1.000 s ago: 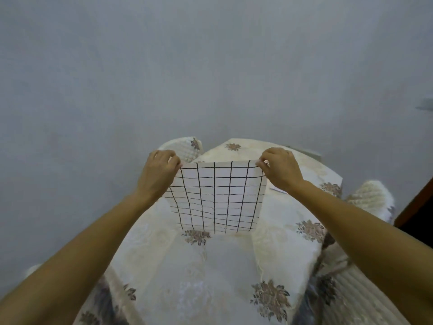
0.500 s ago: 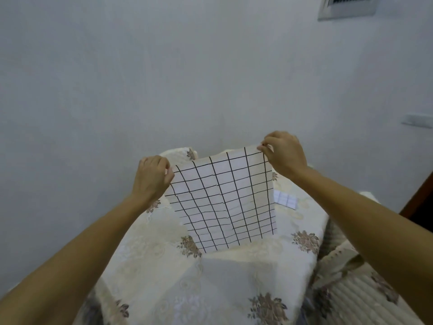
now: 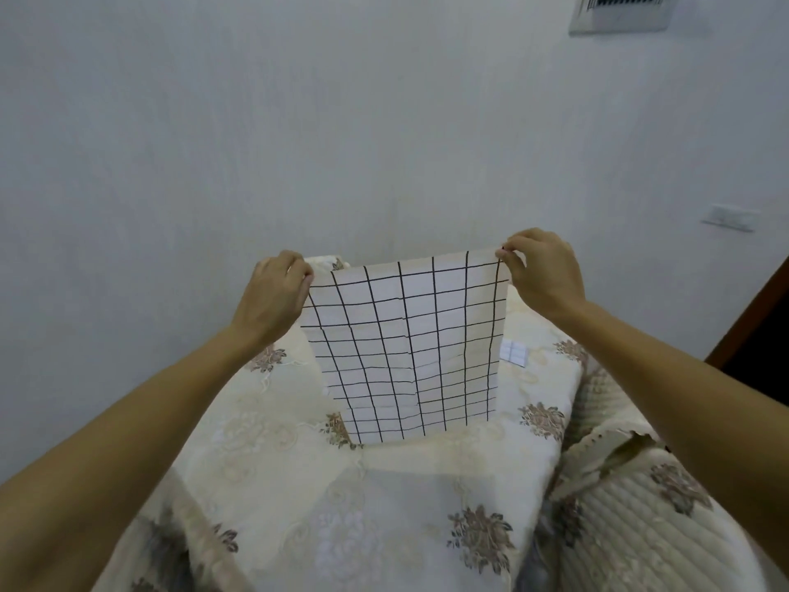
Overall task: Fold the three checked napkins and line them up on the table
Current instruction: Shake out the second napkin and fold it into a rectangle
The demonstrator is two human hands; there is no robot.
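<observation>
A checked napkin (image 3: 405,348) hangs spread over the cloth-covered worktop (image 3: 277,463), its top corners pinched by the left hand (image 3: 273,296) and right hand (image 3: 542,275); a folded napkin (image 3: 513,351) lies behind.

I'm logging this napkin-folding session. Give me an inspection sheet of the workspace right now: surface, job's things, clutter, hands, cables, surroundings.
Surface: table under a cream floral cloth.
Job's things: one checked napkin held up unfolded over the table; a small folded napkin lies on the cloth behind it, to the right; third not seen.
Clutter: nothing seen.
Hands: left hand and right hand each pinch a top corner.
Cables: nothing seen.
Surroundings: quilted chair at right, plain wall, vent, switch plate, dark door.
</observation>
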